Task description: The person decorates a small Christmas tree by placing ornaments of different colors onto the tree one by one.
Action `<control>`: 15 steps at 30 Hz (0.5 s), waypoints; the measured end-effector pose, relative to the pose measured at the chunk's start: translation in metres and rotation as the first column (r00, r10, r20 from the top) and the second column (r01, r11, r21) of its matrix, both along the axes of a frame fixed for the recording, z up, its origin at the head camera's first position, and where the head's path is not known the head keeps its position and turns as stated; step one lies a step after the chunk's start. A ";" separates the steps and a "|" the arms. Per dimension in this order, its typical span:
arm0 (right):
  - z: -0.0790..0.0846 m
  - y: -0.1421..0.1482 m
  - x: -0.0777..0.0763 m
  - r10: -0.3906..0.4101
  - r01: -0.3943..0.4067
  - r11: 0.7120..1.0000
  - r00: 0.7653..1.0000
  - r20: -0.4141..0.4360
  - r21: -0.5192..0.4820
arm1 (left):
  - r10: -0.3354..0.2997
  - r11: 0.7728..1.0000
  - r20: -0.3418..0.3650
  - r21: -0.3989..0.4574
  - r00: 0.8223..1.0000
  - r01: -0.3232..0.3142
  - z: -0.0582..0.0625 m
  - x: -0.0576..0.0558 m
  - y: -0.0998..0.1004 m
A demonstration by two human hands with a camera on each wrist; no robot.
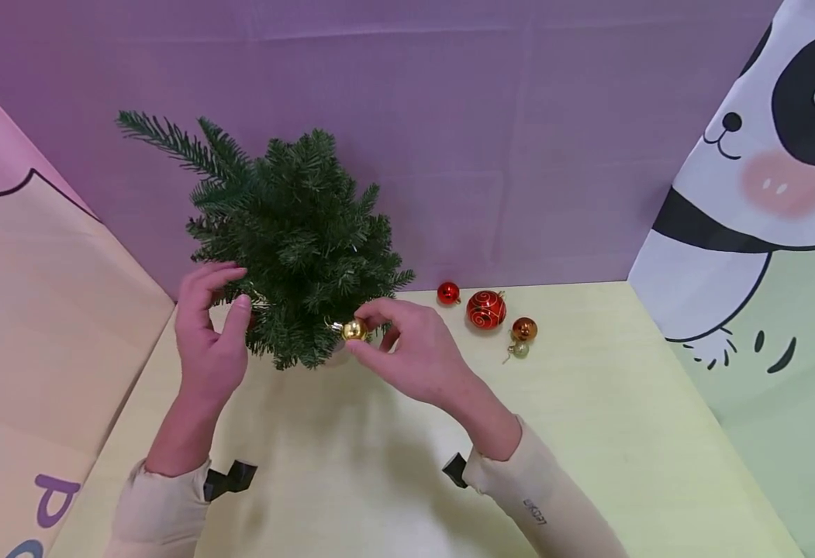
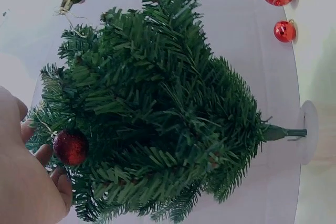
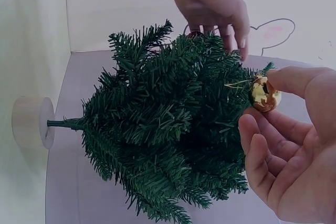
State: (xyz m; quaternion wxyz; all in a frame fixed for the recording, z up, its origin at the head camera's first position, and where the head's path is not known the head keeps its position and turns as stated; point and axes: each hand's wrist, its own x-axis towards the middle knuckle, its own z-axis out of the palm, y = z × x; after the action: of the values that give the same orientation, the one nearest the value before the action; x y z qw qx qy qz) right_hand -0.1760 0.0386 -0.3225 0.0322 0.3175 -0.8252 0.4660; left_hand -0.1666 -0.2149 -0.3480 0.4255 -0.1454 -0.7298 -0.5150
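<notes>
A small green artificial Christmas tree [image 1: 302, 232] stands on a round pale base [image 3: 32, 124]. My right hand [image 1: 414, 349] pinches a shiny gold bauble [image 1: 354, 329] between thumb and fingers at the tree's near right side. The bauble's thin gold hanging loop [image 3: 239, 83] points toward the branches. A dark red glittery bauble [image 2: 71, 147] hangs on the tree's left side in the left wrist view. Beside it is my left hand [image 1: 210, 333], thumb apart from loosely bent fingers that reach to the branches; whether they touch is hard to tell.
On the pale table [image 1: 588, 403], right of the tree, lie a small red bauble [image 1: 448, 293], a larger red bauble with swirls [image 1: 486, 310], a copper-coloured bauble [image 1: 524, 328] and a small pale gold one [image 1: 519, 349]. A purple cloth backdrop [image 1: 519, 155] rises behind.
</notes>
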 end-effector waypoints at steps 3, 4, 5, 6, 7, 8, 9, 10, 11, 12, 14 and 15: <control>0.001 0.000 0.000 0.004 -0.004 1.000 1.000 0.003 -0.007 | 0.012 0.999 0.041 -0.043 0.999 -0.011 -0.004 0.002 -0.001; 0.001 -0.001 0.000 0.006 -0.006 1.000 1.000 0.001 -0.009 | 0.016 0.999 0.045 -0.049 0.999 -0.013 -0.004 0.003 -0.001; 0.002 -0.001 0.001 0.008 -0.008 1.000 1.000 -0.002 -0.011 | 0.022 0.998 0.044 -0.054 0.999 -0.020 -0.005 0.004 -0.001; 0.002 -0.001 0.001 0.010 -0.010 1.000 1.000 -0.004 -0.015 | 0.030 0.998 0.036 -0.057 0.999 -0.028 -0.005 0.005 0.000; 0.002 -0.001 0.001 0.011 -0.011 1.000 1.000 -0.006 -0.019 | 0.040 0.998 0.024 -0.055 0.999 -0.039 -0.005 0.006 0.001; 0.002 -0.002 0.001 0.011 -0.011 1.000 1.000 -0.010 -0.025 | 0.053 0.997 0.005 -0.049 0.999 -0.052 -0.004 0.007 0.003; 0.002 -0.002 0.001 0.011 -0.012 0.999 1.000 -0.011 -0.030 | 0.072 0.997 -0.019 -0.039 0.997 -0.072 -0.002 0.009 0.005; 0.003 -0.002 0.001 0.011 -0.011 0.999 1.000 -0.014 -0.035 | 0.092 0.995 -0.044 -0.028 0.995 -0.093 -0.001 0.010 0.007; 0.002 -0.002 0.000 0.009 -0.010 0.999 1.000 -0.017 -0.039 | 0.111 0.994 -0.068 -0.012 0.991 -0.112 0.001 0.012 0.009; 0.002 -0.003 0.000 0.007 -0.008 0.999 1.000 -0.018 -0.046 | 0.128 0.992 -0.088 0.005 0.988 -0.129 0.002 0.014 0.011; 0.003 -0.003 0.000 0.002 -0.003 0.998 1.000 -0.019 -0.058 | 0.149 0.989 -0.112 0.035 0.982 -0.146 0.004 0.019 0.015; 0.002 -0.003 0.000 -0.001 0.000 0.998 1.000 -0.017 -0.064 | 0.148 0.988 -0.117 0.049 0.982 -0.144 0.004 0.021 0.016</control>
State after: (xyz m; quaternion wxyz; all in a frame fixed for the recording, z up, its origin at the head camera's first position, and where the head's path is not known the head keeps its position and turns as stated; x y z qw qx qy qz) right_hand -0.1757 0.0351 -0.3200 0.0494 0.3202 -0.8097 0.4893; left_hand -0.1459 -0.1986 -0.3437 0.5081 -0.1137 -0.7011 -0.4872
